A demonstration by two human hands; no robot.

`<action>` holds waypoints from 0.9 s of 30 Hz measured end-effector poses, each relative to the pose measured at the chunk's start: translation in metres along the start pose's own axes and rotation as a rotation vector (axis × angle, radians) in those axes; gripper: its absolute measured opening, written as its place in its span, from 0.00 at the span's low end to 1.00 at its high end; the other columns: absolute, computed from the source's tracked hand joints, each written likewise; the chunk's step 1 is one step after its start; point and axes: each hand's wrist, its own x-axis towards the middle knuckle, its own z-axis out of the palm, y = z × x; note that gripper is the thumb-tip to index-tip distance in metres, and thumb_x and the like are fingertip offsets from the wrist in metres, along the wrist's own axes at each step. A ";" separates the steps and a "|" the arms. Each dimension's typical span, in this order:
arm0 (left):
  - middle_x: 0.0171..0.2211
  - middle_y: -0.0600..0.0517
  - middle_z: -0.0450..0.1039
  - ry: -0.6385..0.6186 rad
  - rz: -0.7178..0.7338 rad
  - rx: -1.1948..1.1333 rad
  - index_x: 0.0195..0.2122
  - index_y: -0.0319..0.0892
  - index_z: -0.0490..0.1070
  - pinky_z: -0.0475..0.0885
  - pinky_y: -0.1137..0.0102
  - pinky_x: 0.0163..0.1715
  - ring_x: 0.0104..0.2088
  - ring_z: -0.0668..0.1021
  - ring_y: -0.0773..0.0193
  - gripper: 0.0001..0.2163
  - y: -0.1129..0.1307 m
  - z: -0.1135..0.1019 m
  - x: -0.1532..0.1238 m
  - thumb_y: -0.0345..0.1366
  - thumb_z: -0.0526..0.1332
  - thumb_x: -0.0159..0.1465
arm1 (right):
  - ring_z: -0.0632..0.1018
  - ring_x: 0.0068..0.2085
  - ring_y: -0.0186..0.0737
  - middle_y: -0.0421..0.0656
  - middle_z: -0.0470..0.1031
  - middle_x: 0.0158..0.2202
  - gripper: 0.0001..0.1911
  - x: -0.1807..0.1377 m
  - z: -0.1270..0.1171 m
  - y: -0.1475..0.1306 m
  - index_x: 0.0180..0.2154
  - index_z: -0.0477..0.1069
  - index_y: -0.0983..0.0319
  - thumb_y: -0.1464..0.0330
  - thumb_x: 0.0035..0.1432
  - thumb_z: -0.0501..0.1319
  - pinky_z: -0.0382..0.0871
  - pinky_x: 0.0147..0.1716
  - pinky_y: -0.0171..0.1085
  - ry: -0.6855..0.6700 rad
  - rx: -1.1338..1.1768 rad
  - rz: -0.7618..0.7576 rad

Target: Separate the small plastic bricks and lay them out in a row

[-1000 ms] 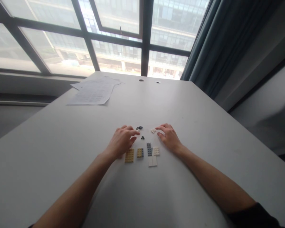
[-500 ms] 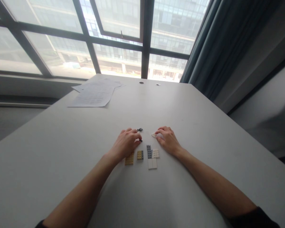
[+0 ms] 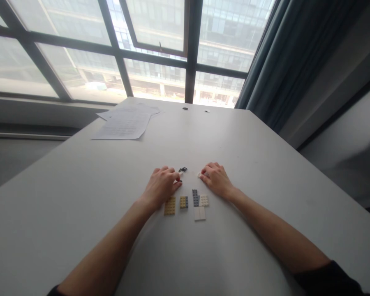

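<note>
My left hand (image 3: pixel 162 185) is closed in a pinch, with a small dark building-brick piece (image 3: pixel 181 181) showing at its thumb and fingertip. Just beyond those fingers lie a small white piece (image 3: pixel 181 174) and a clump of dark grey pieces (image 3: pixel 183 169). To the right, my right hand (image 3: pixel 217 179) pinches a small white building-brick piece (image 3: pixel 199 174) by its edge. A tan studded plate (image 3: pixel 169 206) lies by my left wrist. Between my forearms sit a tan-and-grey brick (image 3: pixel 183 202), dark grey bricks (image 3: pixel 195 199), a white studded plate (image 3: pixel 204 200) and smooth white tiles (image 3: pixel 199 213).
Printed paper sheets (image 3: pixel 123 125) are spread at the far left of the white table (image 3: pixel 249 246). Two small round items, one dark (image 3: pixel 185 108) and one pale (image 3: pixel 206 111), are near its far edge. A window (image 3: pixel 160 78) and a dark curtain (image 3: pixel 271 61) stand behind.
The white piece at my right fingertips has turned a little. My left fingers have drawn slightly back to the left, uncovering a small white piece. The view has shifted slightly.
</note>
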 end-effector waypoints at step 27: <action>0.38 0.50 0.78 0.103 -0.094 -0.035 0.36 0.46 0.75 0.64 0.61 0.44 0.41 0.75 0.56 0.09 -0.023 0.005 -0.001 0.34 0.55 0.62 | 0.67 0.50 0.45 0.45 0.72 0.46 0.08 0.010 0.009 -0.007 0.39 0.73 0.60 0.63 0.59 0.62 0.56 0.49 0.45 -0.010 0.075 -0.070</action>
